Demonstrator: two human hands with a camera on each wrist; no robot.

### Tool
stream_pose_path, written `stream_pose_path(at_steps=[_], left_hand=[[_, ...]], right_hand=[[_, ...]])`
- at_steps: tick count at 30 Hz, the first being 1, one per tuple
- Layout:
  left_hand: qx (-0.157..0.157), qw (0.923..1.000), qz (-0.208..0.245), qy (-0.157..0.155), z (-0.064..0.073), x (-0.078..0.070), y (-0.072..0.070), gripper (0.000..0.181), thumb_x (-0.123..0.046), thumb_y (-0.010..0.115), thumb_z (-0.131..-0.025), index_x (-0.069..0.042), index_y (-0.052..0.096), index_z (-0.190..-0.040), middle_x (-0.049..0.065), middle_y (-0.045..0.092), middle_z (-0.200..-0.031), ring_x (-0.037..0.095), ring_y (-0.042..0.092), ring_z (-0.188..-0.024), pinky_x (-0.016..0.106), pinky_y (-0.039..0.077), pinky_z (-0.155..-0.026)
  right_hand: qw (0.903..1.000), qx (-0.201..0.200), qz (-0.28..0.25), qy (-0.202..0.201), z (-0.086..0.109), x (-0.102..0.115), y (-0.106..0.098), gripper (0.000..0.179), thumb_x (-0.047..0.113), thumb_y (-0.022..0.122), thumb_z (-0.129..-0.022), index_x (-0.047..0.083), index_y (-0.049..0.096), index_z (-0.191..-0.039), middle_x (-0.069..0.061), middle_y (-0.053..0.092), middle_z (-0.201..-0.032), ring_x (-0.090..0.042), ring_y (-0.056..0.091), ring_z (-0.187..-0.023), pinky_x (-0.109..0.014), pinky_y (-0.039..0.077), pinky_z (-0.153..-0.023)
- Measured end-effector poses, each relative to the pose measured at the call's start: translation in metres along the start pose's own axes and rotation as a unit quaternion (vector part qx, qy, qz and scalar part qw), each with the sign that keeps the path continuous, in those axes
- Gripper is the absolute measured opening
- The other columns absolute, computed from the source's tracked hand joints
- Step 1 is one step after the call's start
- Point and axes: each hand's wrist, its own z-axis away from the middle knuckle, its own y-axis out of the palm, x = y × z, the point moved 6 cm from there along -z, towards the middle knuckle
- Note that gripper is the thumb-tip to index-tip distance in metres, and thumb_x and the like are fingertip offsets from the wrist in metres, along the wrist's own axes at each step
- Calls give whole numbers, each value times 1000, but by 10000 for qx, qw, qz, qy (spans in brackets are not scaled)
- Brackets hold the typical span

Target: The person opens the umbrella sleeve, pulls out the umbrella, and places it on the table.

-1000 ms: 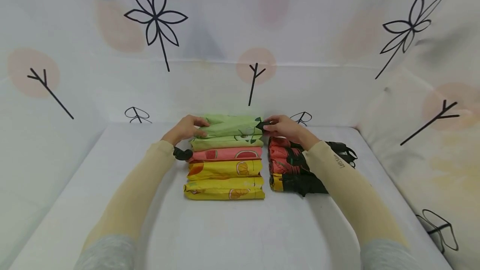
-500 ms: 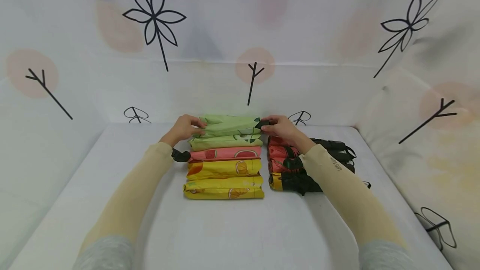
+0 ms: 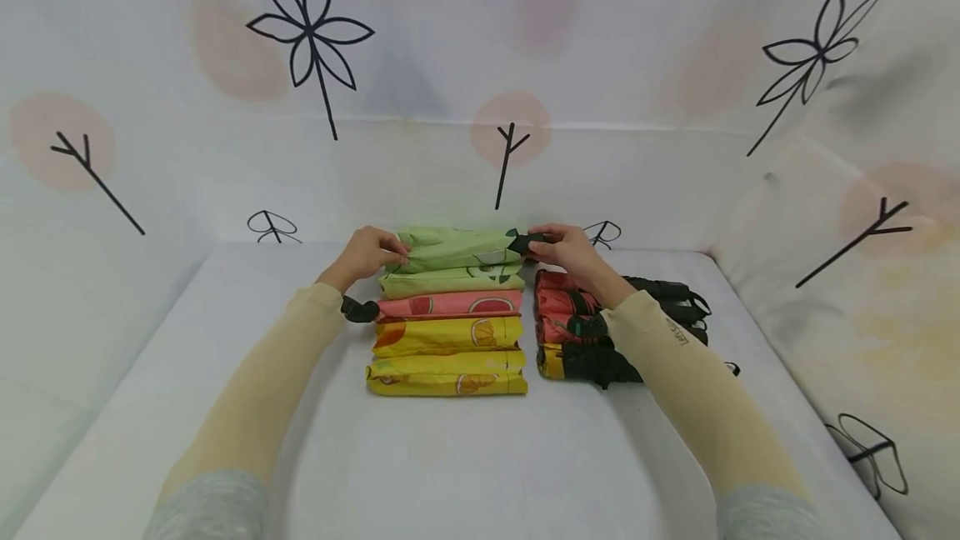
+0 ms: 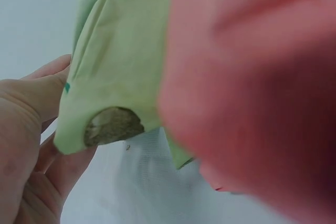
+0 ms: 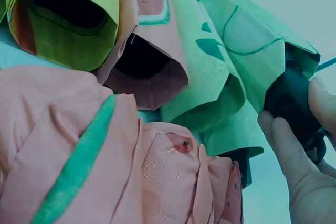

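Note:
At the back of the row lies a green avocado-print umbrella sleeve. My left hand grips its left end, thumb and fingers on either side of the fabric. My right hand pinches the black umbrella handle that sticks out of the sleeve's right mouth. The rest of that umbrella is hidden inside. Just in front sit a second green sleeve, a pink watermelon sleeve and two yellow orange-print sleeves. A black piece pokes from the pink sleeve's left end.
Right of the row, several folded red umbrellas and one yellow-and-black umbrella lie side by side under my right forearm, black handles pointing right. A printed cloth wall rises behind the white table.
My right hand has shifted slightly right, and more of the black handle shows at the sleeve's mouth. My left hand stays at the green sleeve's left end.

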Motion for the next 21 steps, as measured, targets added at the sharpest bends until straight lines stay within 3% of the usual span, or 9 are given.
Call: stream_pose_path(at_steps=[13,21], left_hand=[[-116,9998,-151,5,3,5,-2,11,-15,74,-92,-7,77,-98,8,73,-101,27,66,-94,41,53,-80],[-175,9998,-39,50,3,4,-4,11,-13,73,-92,-5,77,-98,9,74,-94,29,67,-93,42,53,-79]], right_hand=[[9989,-92,-435,-141,4,0,-10,45,9,56,-103,-5,47,-144,-24,46,-137,-20,67,-103,-49,42,-105],[9963,-201,-773,-326,4,2,-15,44,9,55,-103,-9,44,-143,-22,46,-135,-17,67,-99,-36,50,-97]])
